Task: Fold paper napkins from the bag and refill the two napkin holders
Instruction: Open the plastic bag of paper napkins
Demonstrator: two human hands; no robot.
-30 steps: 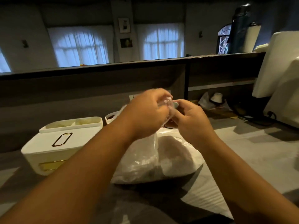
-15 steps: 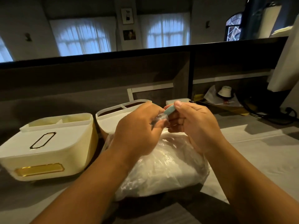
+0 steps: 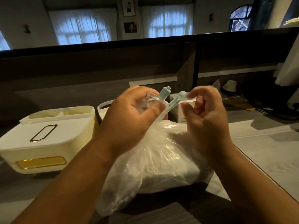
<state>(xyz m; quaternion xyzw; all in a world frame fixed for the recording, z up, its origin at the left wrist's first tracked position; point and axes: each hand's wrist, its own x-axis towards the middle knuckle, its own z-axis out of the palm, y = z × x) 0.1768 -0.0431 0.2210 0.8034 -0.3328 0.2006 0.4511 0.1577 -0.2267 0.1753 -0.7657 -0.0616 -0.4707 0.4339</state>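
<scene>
Step in hand, by judgement: opening the bag [image 3: 155, 159]. No napkin is out yet, and folding and refilling are not yet begun.

The bag lies on the table [image 3: 267, 143] and holds a white stack of napkins [image 3: 165, 172]. Its neck is gathered and raised above the stack. The left hand [image 3: 129, 120] grips this neck, fingers and thumb curled round the bunched plastic. A pale blue clip [image 3: 169, 101] sits at the neck, just right of the left thumb. Its two arms stand spread apart, so the clip appears unlatched. Whether it still pinches any plastic cannot be told.

The right hand [image 3: 205, 117] is just right of the clip, fingers loosely curled with a gap between thumb and fingertips. It appears to hold nothing; contact with the clip tip cannot be confirmed.

One holder [image 3: 48, 138] stands left of the bag. A second holder [image 3: 105, 109] stands behind the bag, mostly hidden by the left hand.

Next move, by judgement:
1. Slide the clip off the neck while the left hand keeps the plastic steady.
2. Set the clip aside.
3. Spread the neck open and draw out the napkins.
</scene>
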